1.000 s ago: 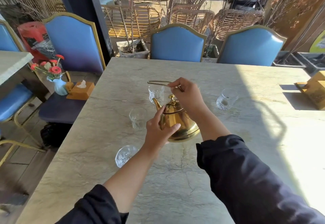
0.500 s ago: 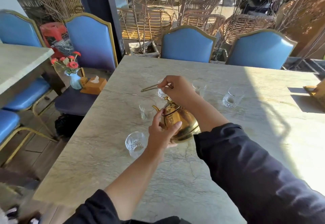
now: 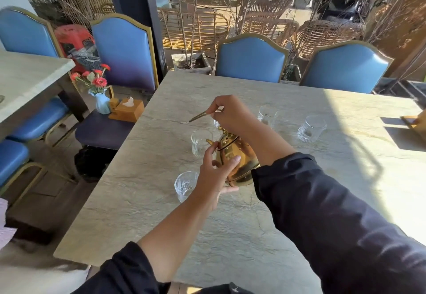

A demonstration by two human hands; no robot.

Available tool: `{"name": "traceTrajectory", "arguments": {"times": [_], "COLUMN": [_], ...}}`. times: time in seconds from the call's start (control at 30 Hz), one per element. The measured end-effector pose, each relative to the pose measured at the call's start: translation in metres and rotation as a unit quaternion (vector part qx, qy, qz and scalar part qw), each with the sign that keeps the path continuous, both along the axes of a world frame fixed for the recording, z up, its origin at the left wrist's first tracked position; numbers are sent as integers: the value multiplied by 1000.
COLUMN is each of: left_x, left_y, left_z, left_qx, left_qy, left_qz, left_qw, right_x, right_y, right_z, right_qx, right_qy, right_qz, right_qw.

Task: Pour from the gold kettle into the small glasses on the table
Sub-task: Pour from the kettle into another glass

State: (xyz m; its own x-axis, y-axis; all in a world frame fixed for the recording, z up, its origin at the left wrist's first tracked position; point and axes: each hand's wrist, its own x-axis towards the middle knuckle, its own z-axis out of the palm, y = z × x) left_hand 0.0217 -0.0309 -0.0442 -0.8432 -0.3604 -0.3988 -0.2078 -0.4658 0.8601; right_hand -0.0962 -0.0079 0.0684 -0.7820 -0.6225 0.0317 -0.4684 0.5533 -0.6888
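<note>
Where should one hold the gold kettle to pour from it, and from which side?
Grip the thin handle that arches over the kettle, coming from above, as the right hand does. The spout points left toward a glass, so keep that side free. The left hand can steady the round belly from the near side.

The gold kettle (image 3: 235, 157) is shiny and round-bellied, tipped with its spout toward a clear glass (image 3: 200, 142) just beyond the left hand (image 3: 214, 176). The right hand (image 3: 231, 115) grips its thin handle (image 3: 199, 116) from above; the left hand steadies its belly. Another glass (image 3: 184, 184) stands just left of the left hand. Two more glasses (image 3: 267, 115) (image 3: 311, 128) stand right of the right hand.
</note>
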Motion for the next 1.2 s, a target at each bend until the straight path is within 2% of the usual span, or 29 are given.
{"name": "traceTrajectory", "arguments": {"times": [0.33,1.2], "left_x": [3,10], "left_y": [-5,-7], "left_z": [-2,4], "left_qx": [10,33], "left_qy": [-1,12], "left_qz": [-12,-18], "left_qw": [1000,999], "right_x": [4,12], "right_y": [-8,-16], "right_z": [5,12], "right_qx": [38,56], "right_qy": [14,18], "right_qz": [1,20], "right_qw": [999,998]}}
